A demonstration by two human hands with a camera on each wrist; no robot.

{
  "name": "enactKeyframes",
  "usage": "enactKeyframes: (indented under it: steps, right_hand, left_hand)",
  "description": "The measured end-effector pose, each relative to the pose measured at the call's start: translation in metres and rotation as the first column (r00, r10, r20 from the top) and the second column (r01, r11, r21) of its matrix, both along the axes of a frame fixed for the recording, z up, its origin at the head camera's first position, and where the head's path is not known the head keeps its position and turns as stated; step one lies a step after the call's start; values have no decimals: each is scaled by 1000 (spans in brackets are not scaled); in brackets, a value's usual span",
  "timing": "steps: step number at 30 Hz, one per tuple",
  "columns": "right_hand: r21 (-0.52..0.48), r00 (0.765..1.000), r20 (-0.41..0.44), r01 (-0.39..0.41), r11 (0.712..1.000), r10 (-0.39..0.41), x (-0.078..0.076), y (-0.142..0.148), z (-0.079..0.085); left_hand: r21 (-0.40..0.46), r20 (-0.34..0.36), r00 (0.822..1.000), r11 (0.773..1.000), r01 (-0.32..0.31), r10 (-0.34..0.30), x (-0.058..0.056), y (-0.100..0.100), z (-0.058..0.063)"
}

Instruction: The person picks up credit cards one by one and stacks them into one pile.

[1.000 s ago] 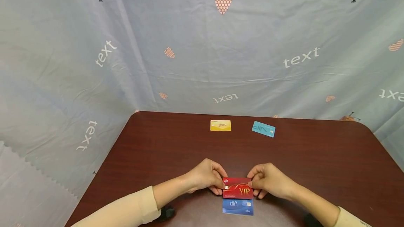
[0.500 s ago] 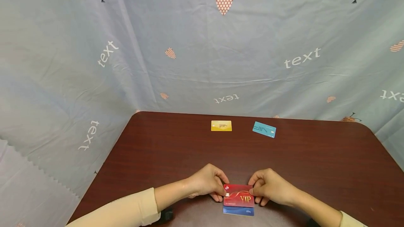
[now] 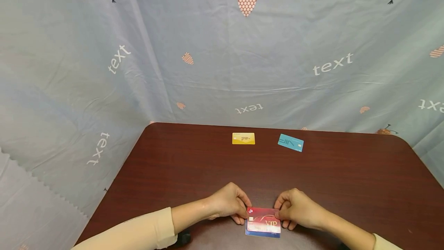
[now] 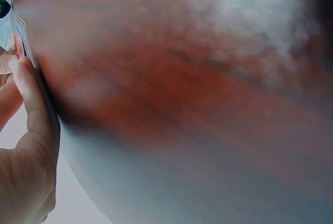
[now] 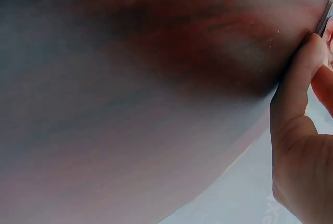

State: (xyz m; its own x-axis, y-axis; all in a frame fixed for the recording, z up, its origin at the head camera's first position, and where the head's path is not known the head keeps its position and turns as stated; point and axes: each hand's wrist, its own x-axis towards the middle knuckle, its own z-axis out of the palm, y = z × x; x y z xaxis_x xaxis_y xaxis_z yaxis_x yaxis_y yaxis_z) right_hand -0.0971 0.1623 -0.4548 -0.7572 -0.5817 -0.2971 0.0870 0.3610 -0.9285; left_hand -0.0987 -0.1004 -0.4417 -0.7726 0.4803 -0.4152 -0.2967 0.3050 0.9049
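Observation:
A red VIP card lies over a blue card, whose lower and left edges show beneath it near the front of the table. My left hand pinches the red card's left end between thumb and fingers. At the opposite end my right hand pinches it the same way. In the left wrist view, the fingers meet the edges of several stacked cards. The right wrist view shows the thumb against the dark edge of the cards.
Toward the back of the brown table lie a yellow card and a tilted teal VIP card. A pale blue printed curtain hangs behind and to the left of the table.
Both hands have drawn the red card toward the front, so it covers most of the blue card, which showed much more a second ago. The yellow and teal cards stay put.

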Motion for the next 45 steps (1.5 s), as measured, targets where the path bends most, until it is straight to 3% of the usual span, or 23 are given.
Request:
enactKeyframes:
  steps: [20,45]
  right_hand:
    - [101,990,-135,-36,994,50,2,-2,1]
    - [108,980,-186,-46,993,66,4,-4,-1]
  left_hand:
    - [-42,-34,999,999,-9,7,1,3,1]
    - [-96,-82,996,995,-39,31,4,6,-1]
